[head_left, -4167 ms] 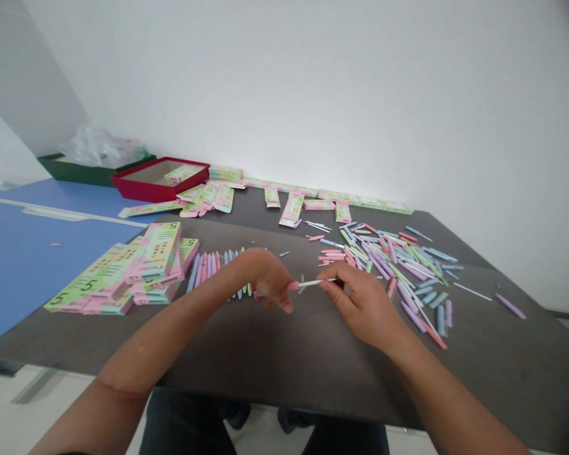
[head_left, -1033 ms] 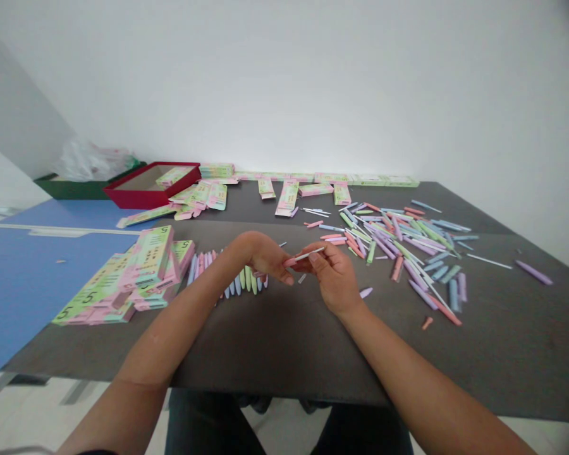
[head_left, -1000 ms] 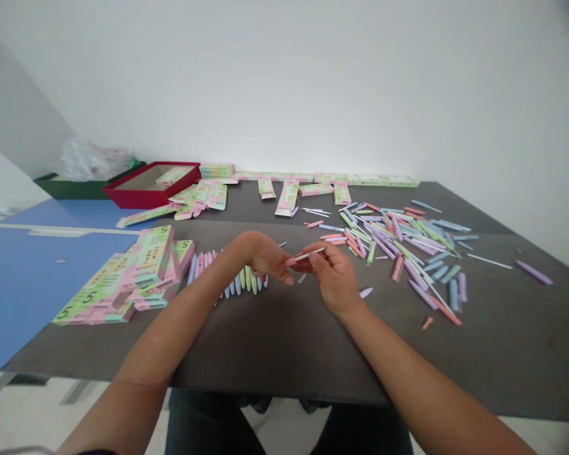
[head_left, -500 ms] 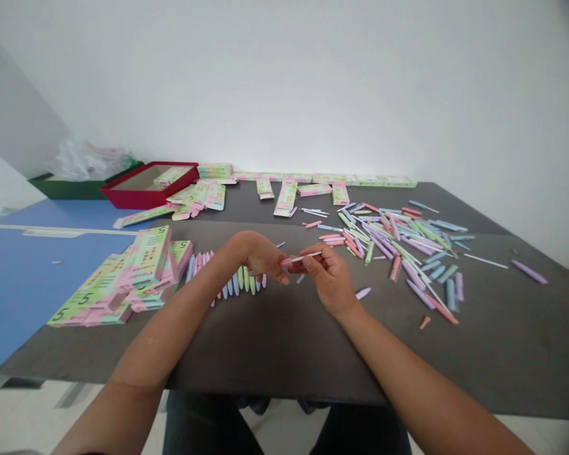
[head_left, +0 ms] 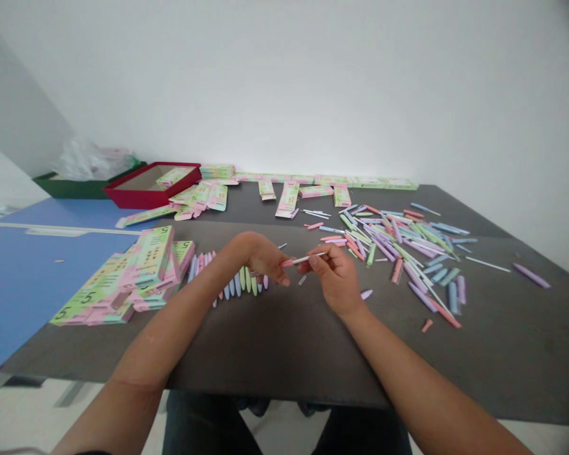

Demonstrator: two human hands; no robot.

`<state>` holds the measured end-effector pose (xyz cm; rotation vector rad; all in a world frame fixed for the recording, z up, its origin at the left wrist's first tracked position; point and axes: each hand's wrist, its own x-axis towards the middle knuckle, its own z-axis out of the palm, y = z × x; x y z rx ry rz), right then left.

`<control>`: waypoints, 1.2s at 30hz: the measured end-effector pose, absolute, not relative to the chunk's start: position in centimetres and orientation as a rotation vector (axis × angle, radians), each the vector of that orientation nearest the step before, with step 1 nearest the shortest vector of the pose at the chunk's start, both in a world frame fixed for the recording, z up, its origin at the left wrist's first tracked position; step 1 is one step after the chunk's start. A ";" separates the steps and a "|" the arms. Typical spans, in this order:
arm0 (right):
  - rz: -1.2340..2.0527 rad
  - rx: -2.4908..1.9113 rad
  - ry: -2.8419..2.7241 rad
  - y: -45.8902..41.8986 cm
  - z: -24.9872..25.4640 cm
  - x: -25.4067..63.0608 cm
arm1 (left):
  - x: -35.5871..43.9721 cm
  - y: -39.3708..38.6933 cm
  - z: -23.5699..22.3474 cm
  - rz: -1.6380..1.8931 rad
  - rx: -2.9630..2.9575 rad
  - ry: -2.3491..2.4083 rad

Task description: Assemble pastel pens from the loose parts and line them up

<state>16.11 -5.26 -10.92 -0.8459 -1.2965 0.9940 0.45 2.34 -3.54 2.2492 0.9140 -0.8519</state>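
Near the middle of the table, my left hand (head_left: 265, 258) is closed on the pink end of a pen (head_left: 287, 263), its wrist bent over. A thin white refill (head_left: 303, 260) runs from the pink part to my right hand (head_left: 334, 278), which pinches it between thumb and fingers. Whether the refill is fully inside the pink part cannot be made out. Under and beside my left forearm lies a row of pastel pens (head_left: 239, 282), partly hidden. A small grey piece (head_left: 302, 280) and a purple pen tip (head_left: 367, 294) lie close to my right hand.
Loose pen barrels and refills form a pile (head_left: 393, 234) on the right. Pastel boxes (head_left: 146, 259) are stacked at the left, with flattened cartons (head_left: 199, 197) behind. A red tray (head_left: 123, 196) and a green tray (head_left: 71, 188) stand at the back left, before the wall.
My right hand has shifted slightly to the right along the refill, away from my left hand. My left hand stays almost in place.
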 end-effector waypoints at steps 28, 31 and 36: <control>1.393 -0.709 -1.105 -4.7 -12.2 15.4 | 0.7 2.1 -3.9 -0.890 2.192 0.902; 1.356 -0.785 -1.151 -4.7 -12.6 15.3 | 0.7 2.2 -4.1 -0.885 2.206 0.899; 1.265 -0.815 -1.266 -4.8 -12.8 15.6 | 0.7 2.1 -3.9 -0.886 2.195 0.903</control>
